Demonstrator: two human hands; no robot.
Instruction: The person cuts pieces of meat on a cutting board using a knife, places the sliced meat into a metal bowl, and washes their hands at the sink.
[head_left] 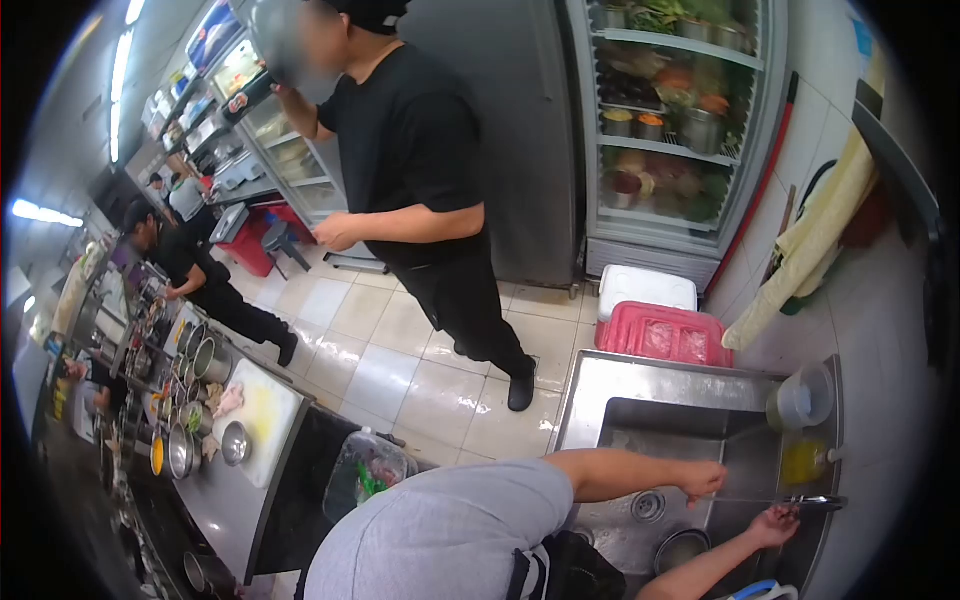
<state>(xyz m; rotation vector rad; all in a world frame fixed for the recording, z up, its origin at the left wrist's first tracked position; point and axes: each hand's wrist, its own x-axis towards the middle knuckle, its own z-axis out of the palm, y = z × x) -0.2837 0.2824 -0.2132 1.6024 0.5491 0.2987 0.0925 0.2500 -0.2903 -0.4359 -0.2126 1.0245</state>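
Observation:
Both my arms reach over a steel sink (590, 400) from the grey-sleeved body at the bottom. My left hand (704, 480) is closed, fingers curled down above the basin; what they hold, if anything, is hidden. A thin, clear line, apparently water, runs between that hand and the metal faucet (818, 502). Just beside the faucet is my right hand (775, 526), palm turned up, fingers loosely bent and apart, with nothing visible in it. Below the hands, a round metal bowl (682, 550) sits in the basin near the drain strainer (648, 506).
A clear tub (803, 397) and a yellow container (803, 462) stand along the sink's wall side. A red-lidded cooler (665, 333) is beyond. A person in black (420, 130) stands near the glass-door fridge (670, 120). A cutting board (262, 420) and bowls cover the left counter.

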